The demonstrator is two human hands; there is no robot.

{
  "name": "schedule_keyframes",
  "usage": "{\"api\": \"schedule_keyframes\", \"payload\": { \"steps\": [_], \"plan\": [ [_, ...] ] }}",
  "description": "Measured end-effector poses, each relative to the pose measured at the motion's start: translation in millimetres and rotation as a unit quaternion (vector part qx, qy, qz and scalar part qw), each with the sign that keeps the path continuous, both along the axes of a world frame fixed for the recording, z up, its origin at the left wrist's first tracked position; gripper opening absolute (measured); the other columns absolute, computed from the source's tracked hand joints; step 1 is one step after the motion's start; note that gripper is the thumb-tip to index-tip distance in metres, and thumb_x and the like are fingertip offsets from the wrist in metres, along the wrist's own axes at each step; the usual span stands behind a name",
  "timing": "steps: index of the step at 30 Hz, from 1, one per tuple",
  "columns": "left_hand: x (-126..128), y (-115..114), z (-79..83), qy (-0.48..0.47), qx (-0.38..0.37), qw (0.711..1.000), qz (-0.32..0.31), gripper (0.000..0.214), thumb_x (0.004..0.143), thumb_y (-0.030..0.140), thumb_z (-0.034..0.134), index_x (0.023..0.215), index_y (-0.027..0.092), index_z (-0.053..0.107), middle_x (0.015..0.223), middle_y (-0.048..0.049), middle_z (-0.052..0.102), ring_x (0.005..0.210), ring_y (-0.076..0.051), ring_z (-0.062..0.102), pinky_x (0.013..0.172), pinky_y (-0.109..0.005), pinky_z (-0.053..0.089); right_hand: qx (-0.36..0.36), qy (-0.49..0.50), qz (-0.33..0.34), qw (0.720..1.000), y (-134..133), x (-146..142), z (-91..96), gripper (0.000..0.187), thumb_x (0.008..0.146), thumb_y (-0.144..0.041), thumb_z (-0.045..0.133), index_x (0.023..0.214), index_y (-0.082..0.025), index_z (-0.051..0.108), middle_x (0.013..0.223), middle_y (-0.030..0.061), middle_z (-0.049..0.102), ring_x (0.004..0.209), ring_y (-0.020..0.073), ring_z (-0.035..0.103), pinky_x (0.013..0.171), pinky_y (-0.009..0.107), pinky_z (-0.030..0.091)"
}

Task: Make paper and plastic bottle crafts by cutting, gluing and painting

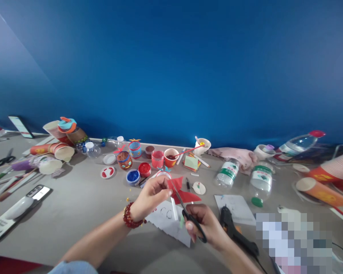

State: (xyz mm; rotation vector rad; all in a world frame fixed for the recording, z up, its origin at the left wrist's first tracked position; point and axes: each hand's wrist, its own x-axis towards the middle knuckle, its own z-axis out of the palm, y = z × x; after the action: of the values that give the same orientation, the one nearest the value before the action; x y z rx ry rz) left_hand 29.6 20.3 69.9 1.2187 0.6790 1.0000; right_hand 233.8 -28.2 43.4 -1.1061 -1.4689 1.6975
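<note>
Between the thumb and fingers of my left hand [156,194] is a piece of red paper [185,196], held up over the table. My right hand [204,224] grips black-handled scissors [194,220], whose blades point up and left and lie at the red paper. Whether the blades are fully closed cannot be made out. Under my hands lies a white sheet [167,215] with circles drawn on it. Just beyond my left hand are an open pot of blue paint [133,176] and an open pot of red paint [144,169].
A black glue gun [237,234] lies right of my right hand, beside a white card [236,209]. Two clear bottles [228,174] and a pinkish cloth [234,154] are farther back. Paper cups [53,148], brushes and a phone [20,211] occupy the left. A blue wall [171,76] bounds the table.
</note>
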Motion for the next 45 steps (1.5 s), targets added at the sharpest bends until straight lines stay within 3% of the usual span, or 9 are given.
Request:
{"api": "schedule_keyframes", "payload": {
  "steps": [22, 45],
  "plan": [
    [0.5, 3.2, 5.1, 0.020, 0.049, 0.999, -0.003, 0.026, 0.086, 0.036, 0.064, 0.075, 0.014, 0.054, 0.071, -0.0008, 0.051, 0.064, -0.011, 0.045, 0.058, -0.023, 0.035, -0.017, 0.020, -0.011, 1.000, -1.7, -1.1, -6.1, 0.062, 0.059, -0.074, 0.074, 0.058, -0.018, 0.049, 0.044, -0.0026, 0.050, 0.038, 0.0072, 0.043, 0.039, 0.019, 0.029],
    [2.4, 1.4, 7.7, 0.026, 0.048, 0.998, -0.010, 0.027, 0.085, 0.036, 0.064, 0.074, 0.014, 0.054, 0.069, -0.0007, 0.051, 0.063, -0.011, 0.043, 0.057, -0.023, 0.034, 0.002, 0.021, -0.019, 1.000, -3.2, -2.6, -8.9, 0.062, 0.063, -0.074, 0.071, 0.058, -0.018, 0.047, 0.044, -0.0036, 0.047, 0.038, 0.0065, 0.040, 0.038, 0.019, 0.027]
  ]
}}
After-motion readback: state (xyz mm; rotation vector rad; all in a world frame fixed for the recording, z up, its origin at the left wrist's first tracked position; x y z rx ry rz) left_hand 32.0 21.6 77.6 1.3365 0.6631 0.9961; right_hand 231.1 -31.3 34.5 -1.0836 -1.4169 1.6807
